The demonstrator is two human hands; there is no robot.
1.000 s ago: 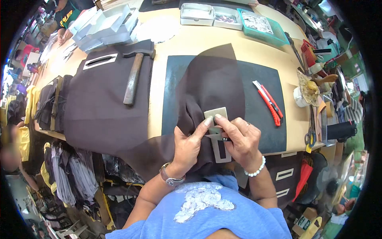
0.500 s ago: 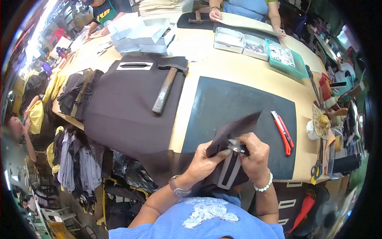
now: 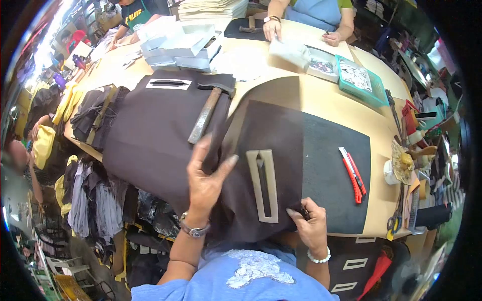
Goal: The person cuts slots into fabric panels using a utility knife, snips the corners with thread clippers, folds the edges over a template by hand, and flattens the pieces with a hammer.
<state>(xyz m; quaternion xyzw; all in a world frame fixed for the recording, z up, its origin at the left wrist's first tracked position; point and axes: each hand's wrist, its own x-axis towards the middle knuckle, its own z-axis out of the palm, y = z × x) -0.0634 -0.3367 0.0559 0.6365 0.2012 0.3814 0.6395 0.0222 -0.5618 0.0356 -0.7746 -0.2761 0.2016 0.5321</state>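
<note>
Dark brown fabric point(image 3: 281, 130) lies spread over the black mat, with a beige rectangular frame point(image 3: 272, 185) on it around a dark slot. My left hand point(image 3: 205, 178) is at the fabric's left side, its fingers apart. At the lower right edge of the fabric, my right hand point(image 3: 311, 226) is closed around a small dark tool point(image 3: 305, 213), most of it hidden by the fingers. A hammer point(image 3: 206, 113) rests on the brown fabric pile point(image 3: 155, 125) to the left.
A red cutter point(image 3: 354, 175) lies on the black mat point(image 3: 334, 160). White boxes point(image 3: 186, 42) and a teal tray point(image 3: 361, 83) stand farther back. Two co-workers are across the table, one with a hand point(image 3: 272, 29) near a white box. Scissors point(image 3: 394, 223) hang at the right edge.
The bunched fabric has been spread flat over the mat. My left hand has let go and moved left; my right hand has moved down. The co-worker's pale sheet is no longer held up.
</note>
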